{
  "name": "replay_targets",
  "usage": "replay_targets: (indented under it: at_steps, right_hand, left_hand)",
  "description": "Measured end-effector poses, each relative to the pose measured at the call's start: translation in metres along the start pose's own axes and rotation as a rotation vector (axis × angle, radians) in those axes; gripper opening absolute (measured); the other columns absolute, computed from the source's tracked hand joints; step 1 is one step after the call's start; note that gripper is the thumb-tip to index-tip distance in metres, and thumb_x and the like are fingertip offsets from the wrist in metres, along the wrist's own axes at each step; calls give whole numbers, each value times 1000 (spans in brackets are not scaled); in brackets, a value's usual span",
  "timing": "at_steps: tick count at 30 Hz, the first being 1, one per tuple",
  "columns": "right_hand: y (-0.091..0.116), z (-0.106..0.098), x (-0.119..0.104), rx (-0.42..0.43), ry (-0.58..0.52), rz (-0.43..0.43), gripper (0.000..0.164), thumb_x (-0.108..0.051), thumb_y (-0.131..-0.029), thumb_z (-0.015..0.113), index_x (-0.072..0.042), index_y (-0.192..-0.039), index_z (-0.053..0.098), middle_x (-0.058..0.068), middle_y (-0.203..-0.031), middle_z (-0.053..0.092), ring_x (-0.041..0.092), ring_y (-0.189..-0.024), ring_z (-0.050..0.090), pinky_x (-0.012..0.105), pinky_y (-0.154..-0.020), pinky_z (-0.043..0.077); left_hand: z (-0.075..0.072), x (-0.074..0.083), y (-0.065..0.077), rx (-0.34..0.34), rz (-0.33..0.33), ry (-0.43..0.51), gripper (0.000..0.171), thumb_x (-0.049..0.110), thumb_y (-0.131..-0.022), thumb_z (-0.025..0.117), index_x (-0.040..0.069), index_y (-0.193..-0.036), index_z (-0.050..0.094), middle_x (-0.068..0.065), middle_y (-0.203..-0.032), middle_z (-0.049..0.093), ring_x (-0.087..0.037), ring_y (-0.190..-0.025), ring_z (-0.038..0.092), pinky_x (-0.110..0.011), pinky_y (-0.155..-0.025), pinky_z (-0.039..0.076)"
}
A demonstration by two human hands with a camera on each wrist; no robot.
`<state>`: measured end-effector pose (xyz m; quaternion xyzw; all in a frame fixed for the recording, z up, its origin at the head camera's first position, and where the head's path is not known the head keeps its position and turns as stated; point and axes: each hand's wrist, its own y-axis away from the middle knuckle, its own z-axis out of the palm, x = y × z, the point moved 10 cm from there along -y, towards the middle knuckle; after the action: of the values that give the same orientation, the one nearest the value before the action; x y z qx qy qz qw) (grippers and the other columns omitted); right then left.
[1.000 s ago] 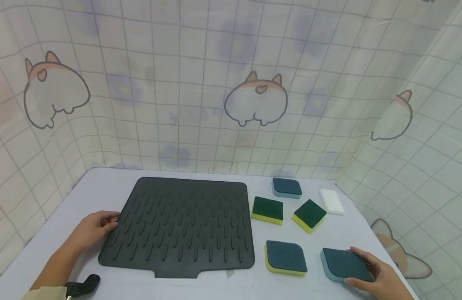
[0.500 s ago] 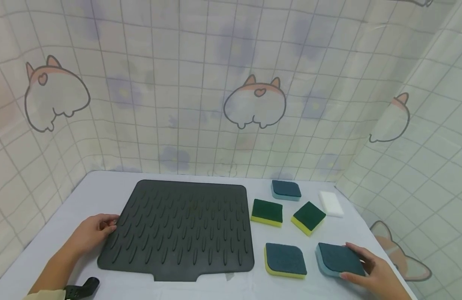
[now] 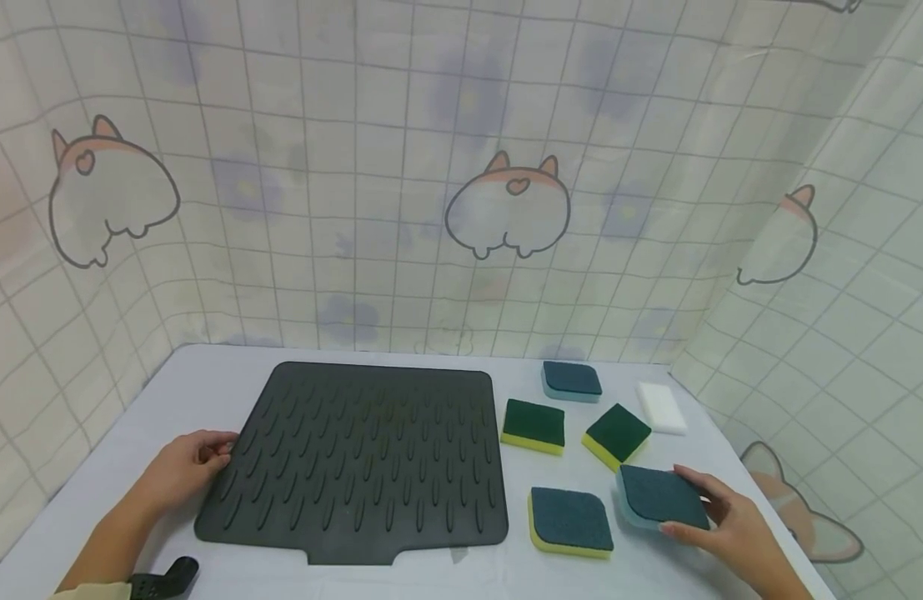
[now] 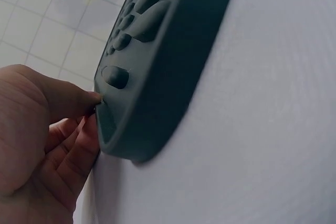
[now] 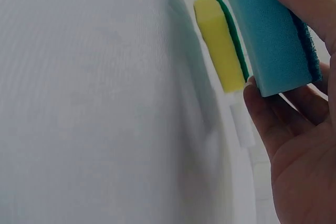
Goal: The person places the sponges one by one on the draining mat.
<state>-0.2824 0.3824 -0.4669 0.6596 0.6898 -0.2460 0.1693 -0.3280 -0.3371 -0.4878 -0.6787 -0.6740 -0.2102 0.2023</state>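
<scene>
My right hand (image 3: pixel 740 527) holds a blue sponge (image 3: pixel 662 498) with a dark scouring top, thumb on the near side and fingers on the far side. In the right wrist view the light-blue foam side (image 5: pixel 275 40) shows, and the sponge is raised off the table. At the left, my left hand (image 3: pixel 178 468) pinches the left edge of a dark drying mat (image 3: pixel 363 462) with raised ridges. The left wrist view has the thumb at the mat's rim (image 4: pixel 157 93), with the other fingers bent below it.
Right of the mat lie a yellow sponge with a blue-grey top (image 3: pixel 572 521), two green-and-yellow sponges (image 3: pixel 534 423), another blue sponge (image 3: pixel 572 380) and a white sponge (image 3: pixel 662 408). A patterned curtain (image 3: pixel 401 167) borders the white table (image 3: pixel 499 575) at the back and sides.
My right hand has lifted the blue sponge and carried it left and away from me, close to the yellow sponge with the blue-grey top. The left hand stays at the mat's edge.
</scene>
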Motion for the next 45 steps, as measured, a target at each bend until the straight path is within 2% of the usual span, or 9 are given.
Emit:
replay_targets:
  at_steps: [4,7,12,17,22,26,28,30,45]
  right_hand:
    - [-5,3,-5,13,-8,-8,90,-57,-65,76,-11,-137,47,13,-133,53,26,-112,55,37,-85,52]
    - [-8,5,-11,25,-28,-36,88,-55,-66,76,-12,-136,48,11,-132,54,10,-108,54,32,-85,52]
    - [-12,7,-25,43,-77,-106,83,-49,-67,78,-12,-135,49,9,-131,55,-14,-101,47,15,-82,49]
    - [-15,9,-38,54,-108,-155,82,-46,-67,79,-13,-135,49,9,-132,54,-18,-104,43,5,-83,41]
    - [-20,12,-45,50,-102,-128,83,-49,-67,78,-16,-136,48,6,-132,54,-13,-106,45,7,-85,42]
    - [-24,17,-51,39,-84,-109,85,-53,-67,77,-16,-137,47,5,-133,53,6,-113,51,22,-90,48]
    - [-27,19,-55,32,-92,-112,86,-53,-67,77,-16,-138,47,5,-134,52,16,-116,52,30,-91,48]
    - [-28,22,-58,25,-112,-118,85,-52,-67,77,-15,-138,46,5,-135,51,21,-119,51,35,-93,47]
    - [-38,31,-84,10,-187,-171,82,-49,-67,78,-17,-136,48,3,-133,53,23,-122,51,39,-94,45]
  left_hand:
    - [-1,-2,-1,2,-4,-4,37,11,-90,58,-7,-123,55,-7,-90,61,-17,-77,51,-32,-64,41]
    - [-2,-3,-1,5,-7,-8,37,11,-90,57,-6,-123,56,-6,-89,61,-17,-76,51,-31,-63,41]
    - [-1,-4,-1,3,-16,-4,37,11,-90,57,-7,-122,56,-6,-88,61,-17,-76,50,-31,-63,41]
    - [0,-5,0,0,-26,6,37,8,-89,57,-8,-123,55,-10,-93,62,-19,-78,52,-33,-65,43]
    - [0,-4,1,1,-23,-3,37,7,-88,56,-7,-123,55,-9,-93,62,-18,-79,52,-32,-65,43]
    - [0,-1,1,0,-17,-6,37,6,-87,56,-8,-122,56,-7,-89,60,-18,-77,50,-32,-64,41]
    - [0,-1,1,-1,-21,-7,37,6,-87,57,-7,-122,56,-6,-89,60,-18,-77,50,-32,-64,40]
    - [0,-1,1,-3,-26,-10,38,7,-87,57,-7,-122,56,-6,-89,60,-18,-78,50,-31,-64,40]
    - [1,-3,-2,1,-19,1,38,8,-87,58,-7,-123,55,-8,-93,61,-19,-81,52,-33,-67,43]
